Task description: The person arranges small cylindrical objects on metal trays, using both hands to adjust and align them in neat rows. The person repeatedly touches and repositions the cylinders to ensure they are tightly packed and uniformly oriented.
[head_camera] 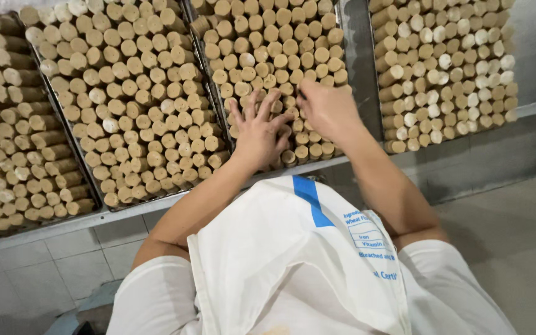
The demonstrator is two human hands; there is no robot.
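Head view shows the left hand [259,129] spread flat, fingers loose, steadying upright rolls [268,59] in the middle tray [345,37], while the right hand [327,107] pinches one roll beside it, neighbouring trays [88,167] packed alike along the shelf [125,214].

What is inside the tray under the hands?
The tray holds packed tan cylinders standing on end. The left hand and right hand cover some; the tray's floor is hidden.
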